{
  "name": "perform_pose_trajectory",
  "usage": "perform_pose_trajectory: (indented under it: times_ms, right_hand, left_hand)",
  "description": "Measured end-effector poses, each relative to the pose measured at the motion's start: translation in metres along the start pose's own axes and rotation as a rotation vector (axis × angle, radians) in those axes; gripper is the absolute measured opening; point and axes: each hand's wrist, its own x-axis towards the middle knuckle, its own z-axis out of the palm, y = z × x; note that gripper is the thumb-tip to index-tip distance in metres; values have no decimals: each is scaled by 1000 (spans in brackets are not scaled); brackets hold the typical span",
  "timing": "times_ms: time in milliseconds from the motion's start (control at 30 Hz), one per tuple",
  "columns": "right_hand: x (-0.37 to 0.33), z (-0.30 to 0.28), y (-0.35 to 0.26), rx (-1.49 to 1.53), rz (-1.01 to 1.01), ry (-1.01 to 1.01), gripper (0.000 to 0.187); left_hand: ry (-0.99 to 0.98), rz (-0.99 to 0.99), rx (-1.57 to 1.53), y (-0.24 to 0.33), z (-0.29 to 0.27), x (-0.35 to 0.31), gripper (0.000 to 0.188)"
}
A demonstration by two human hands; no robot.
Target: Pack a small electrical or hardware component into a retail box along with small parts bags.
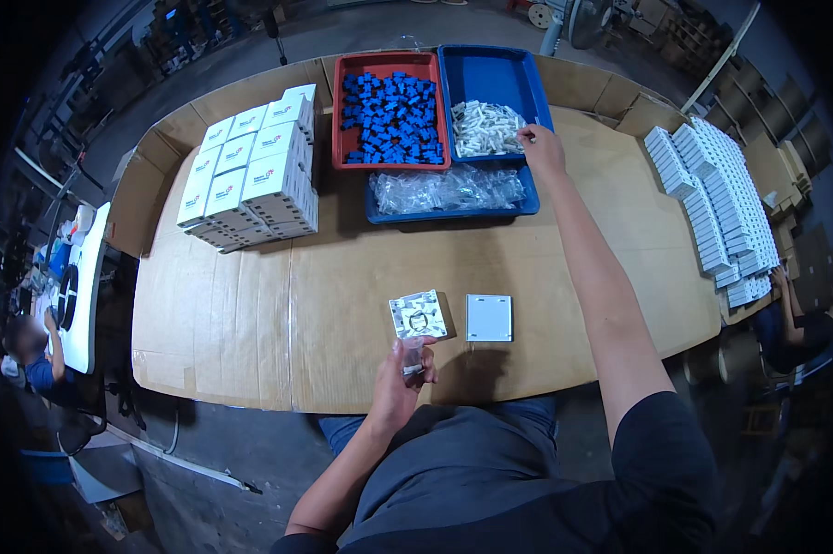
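Plastic packet (pixel 413 356) gripped in my left hand (pixel 397 388); my right hand (pixel 544 151), hold unclear, is at the white parts (pixel 484 127). Square unit (pixel 418 315) and plate (pixel 489 318) lie apart on the surface (pixel 222 332): unfinished, I judge.

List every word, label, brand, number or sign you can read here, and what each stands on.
No text can be quoted with confidence.
Stacked white square-faced boxes at left: red emblems beside dark lettering, too small and blurred to read.
Long rows of white block-shaped pieces at right: small dark marks, unreadable.
Open white square case and flat pale square panel near the hands: no lettering distinguishable.
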Motion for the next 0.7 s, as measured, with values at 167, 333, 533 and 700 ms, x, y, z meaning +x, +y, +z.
perform_pose_trajectory:
  times_ms: [167,333,533,700]
  right_hand:
    - [-10,-36,-2,400,100,161,17]
    - [-70,-105,-45,950,160,-22,21]
    - [-187,-138,-148,970,-149,-463,15]
    - [-219,-135,-195,768,-304,-700,11]
  left_hand:
    - [-11,-57,-267,19,1,-3,63]
    - [-58,-69,-373,34,7,-1,64]
    - [-255,-117,-330,44,13,11,71]
    - [-328,-113,-274,40,13,4,74]
